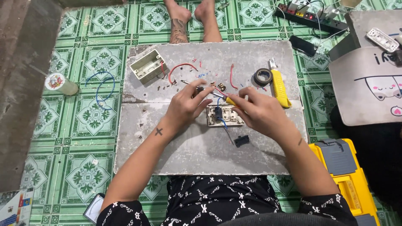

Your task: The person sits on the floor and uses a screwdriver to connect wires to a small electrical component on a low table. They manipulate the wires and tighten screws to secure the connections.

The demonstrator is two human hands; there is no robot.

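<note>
- A cream plastic wall box [147, 65] lies open on the far left of the grey worktop [176, 146]; a red wire [181, 68] curls out from beside it, and what else sits inside cannot be made out
- A yellow toolbox [349, 180] with a grey lid tray stands on the tiled floor at the right, shut
- The switch plate [225, 116], pale and rectangular, lies flat mid-worktop between both hands, with a dark module set in its middle and blue wire running through it
- The left hand [186, 106] is curled, fingertips pinching a small dark part just above the plate
- The right hand [261, 111] is closed round a yellow-handled screwdriver [230, 101], tip pointing toward the left fingers
- A loose black module [241, 140] lies near the plate; a tape roll [263, 76] and a yellow utility knife [279, 87] lie beyond the right hand
</note>
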